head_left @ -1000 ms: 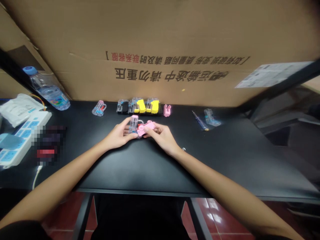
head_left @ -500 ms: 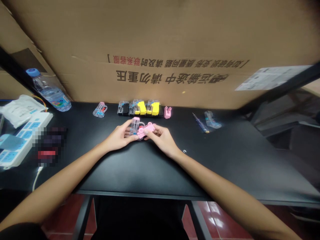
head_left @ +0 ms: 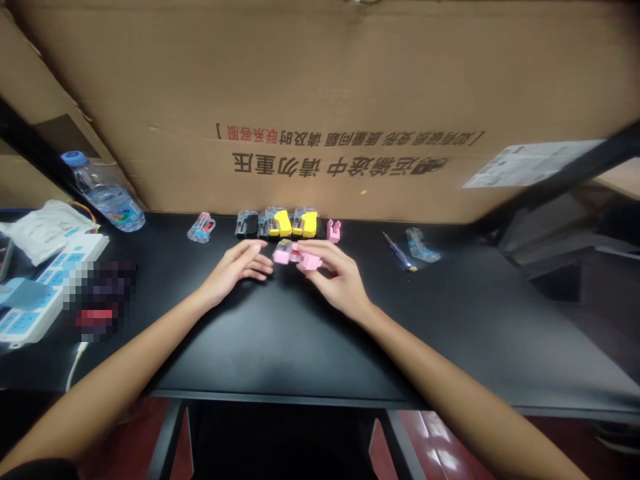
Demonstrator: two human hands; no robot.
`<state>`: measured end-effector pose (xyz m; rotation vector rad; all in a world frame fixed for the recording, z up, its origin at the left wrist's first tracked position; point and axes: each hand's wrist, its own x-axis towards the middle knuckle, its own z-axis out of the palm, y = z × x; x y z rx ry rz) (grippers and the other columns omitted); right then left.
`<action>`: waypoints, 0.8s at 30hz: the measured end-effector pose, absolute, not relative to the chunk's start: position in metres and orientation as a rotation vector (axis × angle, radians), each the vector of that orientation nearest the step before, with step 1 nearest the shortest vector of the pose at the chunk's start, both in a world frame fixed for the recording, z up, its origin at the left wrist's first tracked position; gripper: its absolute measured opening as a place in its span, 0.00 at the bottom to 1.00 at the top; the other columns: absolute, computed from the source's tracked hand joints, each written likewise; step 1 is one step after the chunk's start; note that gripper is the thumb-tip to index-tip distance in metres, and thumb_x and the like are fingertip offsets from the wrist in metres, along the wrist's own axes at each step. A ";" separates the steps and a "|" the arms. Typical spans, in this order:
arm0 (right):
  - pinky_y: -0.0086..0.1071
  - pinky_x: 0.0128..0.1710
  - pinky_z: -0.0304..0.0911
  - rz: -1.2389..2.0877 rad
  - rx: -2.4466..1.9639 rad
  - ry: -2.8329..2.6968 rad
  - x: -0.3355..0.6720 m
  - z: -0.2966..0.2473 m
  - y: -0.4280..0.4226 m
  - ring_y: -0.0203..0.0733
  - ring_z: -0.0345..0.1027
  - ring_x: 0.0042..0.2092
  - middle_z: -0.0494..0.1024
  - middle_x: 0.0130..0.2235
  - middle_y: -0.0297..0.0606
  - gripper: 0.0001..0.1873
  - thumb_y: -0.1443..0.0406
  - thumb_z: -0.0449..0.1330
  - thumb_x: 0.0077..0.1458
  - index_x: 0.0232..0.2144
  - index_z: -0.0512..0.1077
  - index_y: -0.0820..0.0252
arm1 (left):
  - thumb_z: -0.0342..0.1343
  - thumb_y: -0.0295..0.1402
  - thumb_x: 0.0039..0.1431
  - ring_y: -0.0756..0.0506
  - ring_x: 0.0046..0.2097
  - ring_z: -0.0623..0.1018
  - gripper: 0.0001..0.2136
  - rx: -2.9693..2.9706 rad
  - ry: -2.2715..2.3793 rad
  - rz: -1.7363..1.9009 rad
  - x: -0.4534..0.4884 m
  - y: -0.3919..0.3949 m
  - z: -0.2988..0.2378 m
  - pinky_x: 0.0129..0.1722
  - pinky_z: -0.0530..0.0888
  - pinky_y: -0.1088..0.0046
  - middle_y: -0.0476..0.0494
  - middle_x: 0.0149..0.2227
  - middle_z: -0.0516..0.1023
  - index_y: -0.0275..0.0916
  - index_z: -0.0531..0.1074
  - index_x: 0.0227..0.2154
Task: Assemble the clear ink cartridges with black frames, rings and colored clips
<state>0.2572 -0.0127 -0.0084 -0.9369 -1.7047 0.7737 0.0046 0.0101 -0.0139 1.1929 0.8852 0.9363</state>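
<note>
A small pistol-shaped plastic toy (head_left: 311, 261), pink and clear with a touch of red, is held in the fingers of my right hand (head_left: 345, 277). Part of it is hidden behind those fingers. Just left of the toy, my left hand (head_left: 235, 268) is open, apart from it and holding nothing. Behind the hands, yellow, clear and black toys of like shape (head_left: 281, 223) stand in a row. A loose pink part (head_left: 333, 231) lies at the row's right end. Farther left lies a clear toy half with a pink end (head_left: 201, 228).
A screwdriver (head_left: 399, 252) and a clear plastic piece (head_left: 423, 245) lie to the right. At left are a water bottle (head_left: 116, 205), a white bag (head_left: 47, 230) and a power strip (head_left: 20, 323) beside a blurred-out object. A large cardboard sheet (head_left: 320, 80) backs the black table (head_left: 280, 353).
My left hand has let go of the toy and drawn slightly left. My right hand has turned the toy, so its pink ends face me. The camera view has shifted slightly.
</note>
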 end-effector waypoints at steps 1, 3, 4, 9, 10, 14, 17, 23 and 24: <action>0.53 0.59 0.75 0.707 -0.899 -1.768 0.258 -0.010 -0.012 0.55 0.77 0.58 0.81 0.59 0.44 0.13 0.59 0.67 0.66 0.52 0.84 0.47 | 0.62 0.55 0.67 0.42 0.40 0.87 0.26 1.158 0.862 0.854 0.004 0.010 -0.012 0.41 0.84 0.66 0.36 0.40 0.86 0.35 0.76 0.52; 0.55 0.62 0.73 0.645 -0.847 -1.862 0.260 -0.014 -0.012 0.54 0.78 0.58 0.78 0.63 0.44 0.15 0.63 0.64 0.67 0.53 0.84 0.45 | 0.64 0.55 0.65 0.43 0.35 0.86 0.26 1.166 0.830 0.713 0.004 0.008 -0.009 0.36 0.82 0.69 0.35 0.37 0.86 0.33 0.79 0.45; 0.55 0.62 0.73 0.639 -0.840 -1.889 0.260 -0.016 -0.012 0.54 0.79 0.57 0.76 0.65 0.44 0.17 0.65 0.63 0.67 0.54 0.83 0.44 | 0.67 0.54 0.63 0.44 0.34 0.85 0.24 1.192 0.828 0.674 0.004 0.007 -0.008 0.34 0.81 0.71 0.36 0.37 0.86 0.33 0.80 0.41; 0.53 0.59 0.74 0.613 -0.886 -1.880 0.258 -0.021 -0.012 0.54 0.76 0.62 0.75 0.67 0.42 0.26 0.71 0.56 0.67 0.60 0.80 0.44 | 0.72 0.47 0.60 0.46 0.35 0.85 0.18 1.222 0.871 0.760 0.006 0.006 -0.006 0.36 0.81 0.72 0.39 0.37 0.86 0.35 0.79 0.37; 0.52 0.58 0.74 0.623 -0.888 -1.874 0.258 -0.020 -0.013 0.54 0.75 0.62 0.77 0.66 0.42 0.27 0.72 0.55 0.67 0.60 0.80 0.44 | 0.71 0.47 0.60 0.46 0.37 0.86 0.18 1.209 0.871 0.779 0.006 0.007 -0.006 0.39 0.82 0.70 0.38 0.38 0.86 0.35 0.78 0.37; 0.53 0.59 0.74 0.700 -0.890 -1.855 0.256 -0.017 -0.016 0.54 0.75 0.63 0.77 0.65 0.41 0.25 0.71 0.56 0.67 0.59 0.81 0.44 | 0.75 0.43 0.56 0.44 0.40 0.87 0.20 1.218 0.854 0.802 0.009 0.006 -0.008 0.43 0.83 0.67 0.43 0.38 0.85 0.37 0.72 0.36; 0.56 0.60 0.73 0.773 -0.884 -1.816 0.254 -0.015 -0.019 0.55 0.73 0.64 0.76 0.66 0.42 0.20 0.66 0.60 0.68 0.57 0.82 0.44 | 0.77 0.41 0.54 0.44 0.39 0.87 0.22 1.240 0.817 0.845 0.011 0.005 -0.011 0.41 0.82 0.68 0.46 0.36 0.84 0.39 0.67 0.35; 0.47 0.53 0.80 1.040 -0.905 -1.575 0.248 -0.018 -0.019 0.45 0.81 0.48 0.65 0.71 0.46 0.20 0.56 0.71 0.61 0.54 0.79 0.49 | 0.76 0.41 0.54 0.47 0.37 0.85 0.21 1.377 0.835 0.893 0.010 0.006 -0.013 0.43 0.79 0.69 0.46 0.36 0.83 0.39 0.67 0.34; 0.46 0.51 0.81 1.101 -0.916 -1.538 0.248 -0.019 -0.017 0.42 0.81 0.44 0.70 0.67 0.47 0.24 0.56 0.73 0.60 0.56 0.76 0.50 | 0.75 0.41 0.55 0.48 0.37 0.84 0.20 1.405 0.842 0.903 0.009 0.006 -0.013 0.44 0.79 0.69 0.47 0.36 0.83 0.39 0.68 0.33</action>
